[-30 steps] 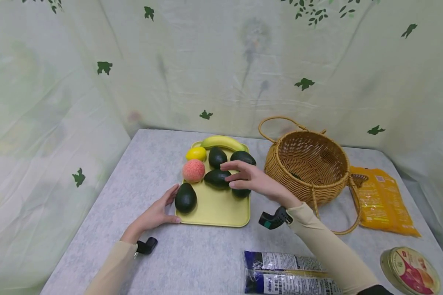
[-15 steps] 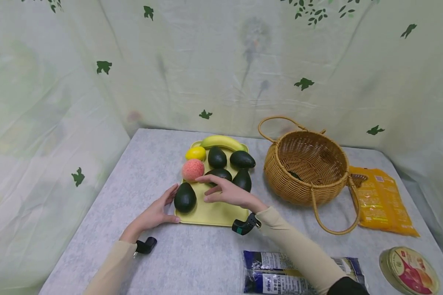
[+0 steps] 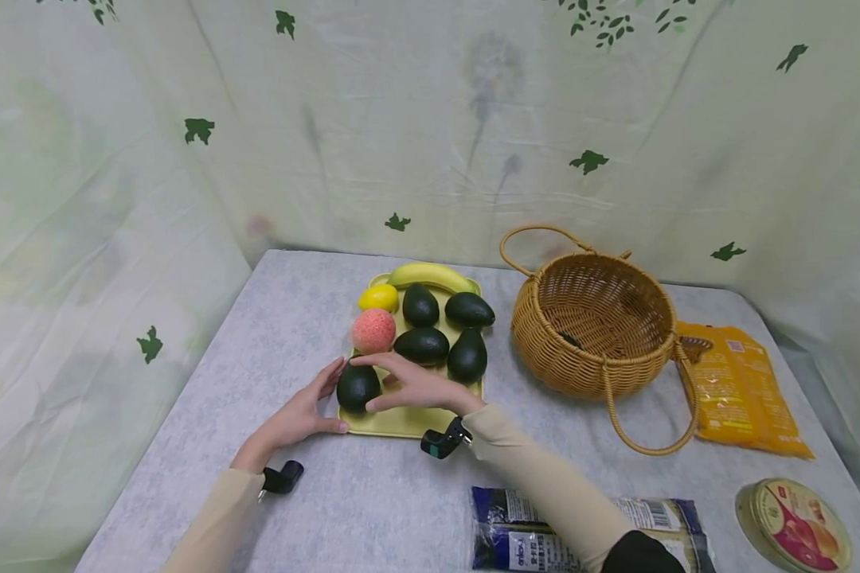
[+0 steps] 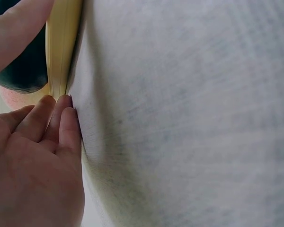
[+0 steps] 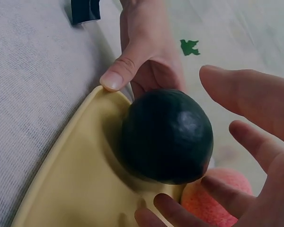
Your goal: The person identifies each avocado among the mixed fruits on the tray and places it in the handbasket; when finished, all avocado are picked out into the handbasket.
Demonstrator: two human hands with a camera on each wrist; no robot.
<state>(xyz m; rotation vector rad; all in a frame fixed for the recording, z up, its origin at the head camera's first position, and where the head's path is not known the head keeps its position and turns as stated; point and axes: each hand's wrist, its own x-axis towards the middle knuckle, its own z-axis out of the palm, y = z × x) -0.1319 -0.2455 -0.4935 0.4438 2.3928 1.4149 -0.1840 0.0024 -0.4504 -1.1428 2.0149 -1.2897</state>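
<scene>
A dark green avocado (image 3: pixel 357 388) sits at the near left corner of a yellow tray (image 3: pixel 408 423). My right hand (image 3: pixel 417 387) hovers beside it with fingers and thumb spread; in the right wrist view a gap shows between the fingers (image 5: pixel 217 189) and the avocado's skin. My left hand (image 3: pixel 297 414) stays at the tray's left corner, its thumb tip on the rim and its fairly straight fingers (image 4: pixel 49 118) against the side wall. Several more avocados (image 3: pixel 467 356), a pink peach (image 3: pixel 373 330), a lemon (image 3: pixel 378 298) and a banana (image 3: pixel 430 276) lie on the tray.
Right of the tray stands a wicker basket (image 3: pixel 545 342), handles folded outward, with something dark green inside. Beyond it lies an orange bag (image 3: pixel 745 390). Blue-ended printed packets (image 3: pixel 537 549) lie under the right forearm. A round lidded container (image 3: pixel 803 525) stands front right.
My right hand has travelled left and nearer, from over the right-hand avocados to the near left avocado. My left hand has kept its place at the tray corner.
</scene>
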